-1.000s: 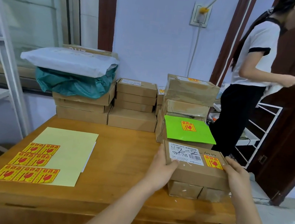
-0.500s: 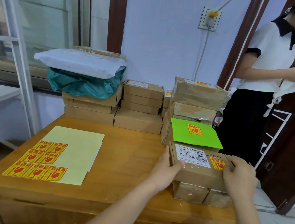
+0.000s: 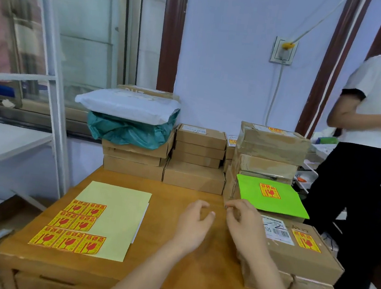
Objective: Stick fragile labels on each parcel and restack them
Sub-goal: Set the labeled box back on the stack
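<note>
A brown cardboard parcel (image 3: pixel 300 254) with a white address slip and a yellow-red fragile label (image 3: pixel 305 240) lies on two smaller boxes at the table's right front. My left hand (image 3: pixel 193 225) and my right hand (image 3: pixel 245 226) hover empty over the wooden table (image 3: pixel 193 275), fingers loosely curled, just left of that parcel. A pale yellow backing sheet (image 3: pixel 117 212) with several fragile labels (image 3: pixel 73 226) lies at the left. Behind the parcel, a green envelope (image 3: pixel 271 198) carries a fragile label.
Stacks of brown boxes (image 3: pixel 197 159) line the wall side; a white and a teal bag (image 3: pixel 130 123) top the left stack, taped boxes (image 3: pixel 269 148) the right. A person in a white shirt (image 3: pixel 377 123) stands at the right. A metal shelf frame (image 3: pixel 50 76) is at the left.
Both hands have let go of the labelled parcel and moved left over the bare table. The view has shifted left, and the parcel stays on the two small boxes.
</note>
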`<state>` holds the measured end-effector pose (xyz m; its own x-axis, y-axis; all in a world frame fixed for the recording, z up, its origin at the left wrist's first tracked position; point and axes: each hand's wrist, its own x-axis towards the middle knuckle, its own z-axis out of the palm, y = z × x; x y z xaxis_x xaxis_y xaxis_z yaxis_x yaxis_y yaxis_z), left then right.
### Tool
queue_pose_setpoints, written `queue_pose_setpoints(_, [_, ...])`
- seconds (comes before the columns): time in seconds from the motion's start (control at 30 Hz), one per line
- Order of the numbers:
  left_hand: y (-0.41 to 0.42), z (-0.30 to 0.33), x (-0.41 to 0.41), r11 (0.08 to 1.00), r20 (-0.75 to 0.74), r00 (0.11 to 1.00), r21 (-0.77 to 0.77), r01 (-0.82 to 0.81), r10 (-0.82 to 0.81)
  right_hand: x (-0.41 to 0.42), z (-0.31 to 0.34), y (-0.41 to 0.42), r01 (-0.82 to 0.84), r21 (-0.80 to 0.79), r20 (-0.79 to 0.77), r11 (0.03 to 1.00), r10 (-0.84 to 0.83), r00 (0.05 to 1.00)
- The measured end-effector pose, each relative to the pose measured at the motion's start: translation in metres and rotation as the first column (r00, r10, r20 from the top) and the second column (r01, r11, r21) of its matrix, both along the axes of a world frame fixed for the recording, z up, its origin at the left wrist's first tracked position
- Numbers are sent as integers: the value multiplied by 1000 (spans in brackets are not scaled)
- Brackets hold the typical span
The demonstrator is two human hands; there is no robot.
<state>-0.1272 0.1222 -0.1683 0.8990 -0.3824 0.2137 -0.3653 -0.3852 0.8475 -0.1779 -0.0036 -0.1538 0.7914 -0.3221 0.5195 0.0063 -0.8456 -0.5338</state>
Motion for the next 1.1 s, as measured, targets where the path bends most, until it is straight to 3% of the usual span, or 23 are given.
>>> queue_pose_setpoints(0.37, [46,12,59,978,108,987,161,-132,115,66,27,32,-3,64,-131,998,11,991])
queue_pose_setpoints(0.7, [36,69,115,993,126,986,37,-115,109,112,69,7,27,135,-177,991,-2,984])
queue_pose_setpoints(1.1, [-13,109,196,990,61,989,42,-135,133,197,103,-18,11,218,-222,976,39,974])
